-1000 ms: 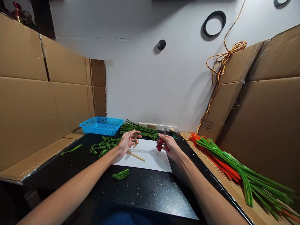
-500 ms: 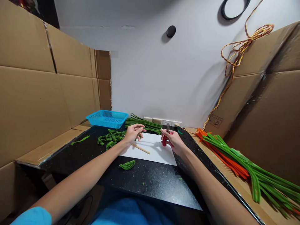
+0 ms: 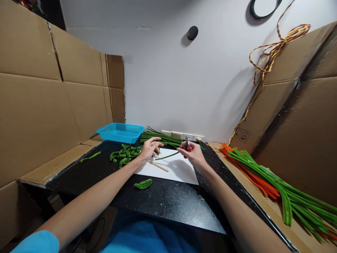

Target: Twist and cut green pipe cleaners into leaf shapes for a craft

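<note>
My right hand (image 3: 193, 153) is closed around red-handled pliers (image 3: 187, 143), their metal jaws pointing up. Its thumb and fingertips also pinch one end of a thin green pipe cleaner (image 3: 167, 156), which stretches left over a white sheet (image 3: 181, 172). On the left side of that sheet, my left hand (image 3: 149, 150) hovers with fingers apart, and I see nothing held in it. Below it lies a light wooden stick (image 3: 159, 166). A pile of looped green pipe-cleaner pieces (image 3: 125, 153) sits beside my left wrist. One more looped green piece (image 3: 143, 184) rests nearer to me.
A blue plastic basket (image 3: 121, 133) stands at the back left. Green stems (image 3: 168, 138) lie bundled along the wall. On cardboard at the right are long green strips (image 3: 273, 179) and orange strips (image 3: 260, 184). Cardboard walls (image 3: 39, 116) enclose the black table (image 3: 179, 203).
The green pipe cleaner now shows between my hands, its end in my right fingertips. My right hand has turned, hiding more of the red handles. My left hand has barely moved.
</note>
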A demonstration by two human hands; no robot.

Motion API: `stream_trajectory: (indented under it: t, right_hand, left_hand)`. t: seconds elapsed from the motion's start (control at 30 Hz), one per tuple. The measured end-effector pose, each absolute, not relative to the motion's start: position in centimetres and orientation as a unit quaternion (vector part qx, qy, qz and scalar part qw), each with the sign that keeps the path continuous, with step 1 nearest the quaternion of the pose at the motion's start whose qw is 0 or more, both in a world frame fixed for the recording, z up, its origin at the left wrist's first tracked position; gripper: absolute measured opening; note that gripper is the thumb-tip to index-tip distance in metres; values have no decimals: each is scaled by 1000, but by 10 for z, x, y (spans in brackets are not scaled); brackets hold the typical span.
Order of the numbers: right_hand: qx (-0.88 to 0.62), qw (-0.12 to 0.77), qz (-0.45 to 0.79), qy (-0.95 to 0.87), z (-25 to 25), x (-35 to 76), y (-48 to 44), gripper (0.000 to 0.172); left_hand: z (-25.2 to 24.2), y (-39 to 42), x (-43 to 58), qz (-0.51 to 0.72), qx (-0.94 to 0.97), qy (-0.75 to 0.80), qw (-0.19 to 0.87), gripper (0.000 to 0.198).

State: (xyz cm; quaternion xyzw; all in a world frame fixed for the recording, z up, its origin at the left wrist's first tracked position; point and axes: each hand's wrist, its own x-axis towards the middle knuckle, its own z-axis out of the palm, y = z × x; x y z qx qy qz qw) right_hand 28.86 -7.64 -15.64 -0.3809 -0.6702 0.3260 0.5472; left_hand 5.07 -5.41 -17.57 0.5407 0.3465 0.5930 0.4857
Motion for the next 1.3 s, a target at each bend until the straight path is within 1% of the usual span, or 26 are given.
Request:
stream_trajectory:
  t: [0.1, 0.2, 0.33, 0.4, 0.5, 0.63, 0.7, 0.8, 0.9, 1.0, 1.13, 1.23, 1.3]
  right_hand:
    - [-371, 573, 344, -645, -155, 288, -78, 40]
    - [-361, 589, 370, -621, -153, 291, -79, 39]
    - [-355, 599, 386, -605, -150, 295, -82, 42]
    - [-355, 606, 384, -600, -149, 296, -82, 44]
    - [-358, 624, 372, -587, -148, 296, -82, 43]
    - [-356, 660, 352, -560, -149, 296, -80, 40]
    - [-355, 680, 340, -544, -149, 297, -79, 39]
    - [-353, 701, 338, -520, -150, 295, -79, 40]
    - [-346, 693, 360, -520, -150, 291, -81, 40]
    - [-337, 685, 385, -518, -150, 286, -83, 42]
    - [-328, 683, 422, -497, -150, 281, -85, 44]
    - [-320, 656, 446, -519, -151, 279, -87, 41]
    - [-316, 634, 458, -537, -152, 277, -88, 41]
  left_hand:
    - [-176, -54, 49, 602, 527, 356, 483, 34]
    - [-173, -57, 47, 588, 523, 357, 503, 35]
    - [-170, -65, 46, 533, 527, 347, 563, 50]
    - [-170, -68, 48, 512, 512, 331, 605, 53]
    - [-169, -69, 50, 518, 461, 296, 657, 47]
    - [-168, -70, 51, 545, 425, 271, 670, 31]
    - [-166, -73, 52, 554, 411, 257, 677, 34]
    - [-166, -76, 53, 567, 395, 235, 683, 44]
    - [-169, -78, 55, 571, 395, 230, 682, 48]
    - [-171, -78, 58, 562, 406, 229, 683, 47]
    - [-172, -77, 60, 559, 405, 207, 693, 36]
    - [-171, -72, 58, 581, 402, 204, 678, 25]
    - [-170, -68, 55, 600, 402, 209, 659, 21]
